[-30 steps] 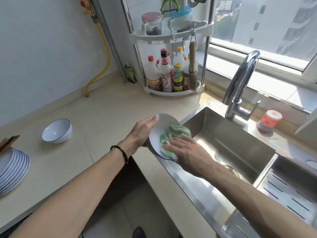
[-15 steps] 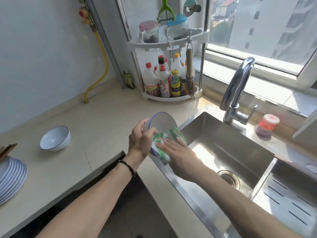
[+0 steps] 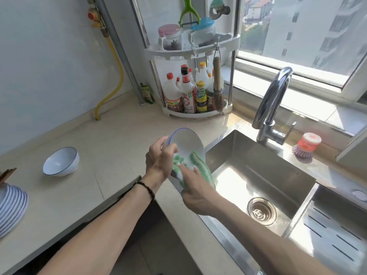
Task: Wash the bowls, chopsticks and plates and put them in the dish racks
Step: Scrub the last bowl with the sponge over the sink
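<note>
White bowl (image 3: 185, 143) tilted, opening facing right.

The bottle labels (image 3: 188, 102) carry print too small to read.

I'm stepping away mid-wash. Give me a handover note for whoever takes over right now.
Left hand grips the bowl by its rim, tilted at the sink's left edge.
Right hand presses the green cloth against that bowl; suds show.
Waiting unwashed on the counter: a second bowl, a stack of plates at far left, what look like chopsticks behind the stack.
Tap shows no running water.
Done: nothing visibly racked.
Left: rinse this bowl, rack it, then wash the rest.
</note>
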Tool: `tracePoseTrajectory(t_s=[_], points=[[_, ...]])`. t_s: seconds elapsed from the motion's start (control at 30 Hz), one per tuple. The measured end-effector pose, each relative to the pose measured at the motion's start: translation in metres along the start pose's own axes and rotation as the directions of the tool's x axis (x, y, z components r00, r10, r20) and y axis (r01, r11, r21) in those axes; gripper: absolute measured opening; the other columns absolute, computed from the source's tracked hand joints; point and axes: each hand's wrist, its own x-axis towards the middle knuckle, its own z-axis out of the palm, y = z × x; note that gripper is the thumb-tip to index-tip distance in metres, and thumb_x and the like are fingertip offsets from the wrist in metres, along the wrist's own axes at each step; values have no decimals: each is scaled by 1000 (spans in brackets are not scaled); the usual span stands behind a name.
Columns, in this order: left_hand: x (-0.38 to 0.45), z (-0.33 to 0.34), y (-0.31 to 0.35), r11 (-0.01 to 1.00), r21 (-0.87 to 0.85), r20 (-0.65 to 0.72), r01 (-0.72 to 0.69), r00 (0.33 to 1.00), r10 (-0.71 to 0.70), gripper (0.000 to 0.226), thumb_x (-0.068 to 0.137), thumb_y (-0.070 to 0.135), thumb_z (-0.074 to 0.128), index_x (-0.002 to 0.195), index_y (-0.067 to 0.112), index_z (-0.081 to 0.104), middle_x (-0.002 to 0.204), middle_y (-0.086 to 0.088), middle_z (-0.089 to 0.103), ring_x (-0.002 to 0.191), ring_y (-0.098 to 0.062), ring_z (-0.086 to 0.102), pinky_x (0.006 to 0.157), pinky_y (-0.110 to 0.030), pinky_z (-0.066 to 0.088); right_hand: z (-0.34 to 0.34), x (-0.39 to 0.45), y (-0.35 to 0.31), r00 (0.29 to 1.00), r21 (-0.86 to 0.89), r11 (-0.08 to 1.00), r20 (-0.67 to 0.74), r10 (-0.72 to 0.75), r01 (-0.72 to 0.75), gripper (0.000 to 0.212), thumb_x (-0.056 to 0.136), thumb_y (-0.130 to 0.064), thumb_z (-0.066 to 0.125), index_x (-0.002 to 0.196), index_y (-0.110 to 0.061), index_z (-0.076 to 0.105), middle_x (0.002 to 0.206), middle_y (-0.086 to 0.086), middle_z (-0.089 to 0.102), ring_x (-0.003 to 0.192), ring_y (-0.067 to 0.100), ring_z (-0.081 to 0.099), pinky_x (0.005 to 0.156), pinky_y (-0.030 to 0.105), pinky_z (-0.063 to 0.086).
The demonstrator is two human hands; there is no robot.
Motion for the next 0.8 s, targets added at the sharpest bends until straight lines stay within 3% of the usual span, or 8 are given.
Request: tracePoseTrajectory(t_s=[0.17,0.27,0.43,0.53,0.6,0.67,0.73,0.8], points=[[3,-2,-6,998,-47,-6,45,999,-46,14,62,32,50,61,18,45,64,3,48,69,-22,43,66,-36,31,-14,3,28,999,-336,940,15,-46,48,72,87,4,45,151,-27,34,159,0,35,152,18,20,125,46,-3],[0,6,2,974,-185,-127,130,980,-155,16,59,32,51,59,18,43,63,3,46,67,-23,42,62,-32,32,-10,10,-3,993,-10,995,-61,99,-100,32,83,3,47,109,-16,53,93,-3,60,100,26,50,121,44,11],[18,-23,10,951,-56,273,306,921,-280,50,56,36,58,95,8,68,85,-14,62,72,-29,58,54,-26,43,-21,2,45,966,-453,861,-2,-258,229,45,90,-26,69,133,-30,55,139,-2,61,133,18,53,124,48,12],[22,-28,5,910,-94,385,403,858,-340,62,59,38,63,114,9,67,105,-21,69,86,-30,65,65,-32,50,-22,2,48,942,-559,787,-30,-335,262,30,89,-20,63,118,-28,64,113,-2,74,114,20,67,120,58,22],[15,-18,-3,877,-280,364,391,888,-280,61,64,33,66,120,8,65,116,-19,70,93,-29,67,73,-34,50,-18,7,33,920,-523,828,-190,-343,201,9,82,-18,71,90,-20,67,73,-2,71,75,23,71,111,55,39],[4,-2,-12,832,-448,250,327,939,-235,54,67,29,67,117,9,65,117,-18,70,93,-29,68,72,-34,52,-11,11,8,889,-373,925,-399,-225,67,27,66,-16,87,70,-17,61,54,-3,61,51,24,61,74,34,56],[-2,7,-13,803,-525,103,281,958,-268,44,59,35,70,97,13,66,102,-12,68,89,-28,64,75,-38,50,4,13,-6,867,-197,980,-486,-111,16,30,64,-8,83,67,-18,55,54,-3,57,49,27,56,51,27,40],[0,2,-13,851,-456,39,260,961,-273,40,49,41,68,79,14,62,89,-8,59,84,-26,57,75,-41,43,13,7,-5,887,-108,989,-439,-139,102,24,73,-4,73,87,-20,62,71,-4,66,66,26,61,65,36,48]])
